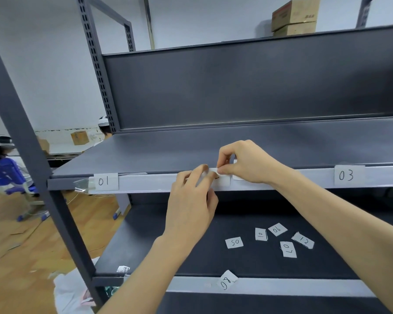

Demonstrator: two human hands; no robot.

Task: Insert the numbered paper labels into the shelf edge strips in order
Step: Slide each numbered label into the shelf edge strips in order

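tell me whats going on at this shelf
A person is slotting a paper label into the upper shelf's edge strip, between the 01 label and the 03 label already in it. The right hand pinches it; the left hand grips the strip beside it. More numbered labels lie loose on the lower shelf, and an 08 label sits crooked at the lower strip.

- Your left hand grips the edge strip and your right hand pinches a paper label there, crowding its middle.
- The strip runs open either side, out to label 01 and label 03.
- Behind your hands, the middle shelf gives open room back to the rear panel.
- The slanting post blocks your left.
- Loose labels litter the lower shelf on the right.
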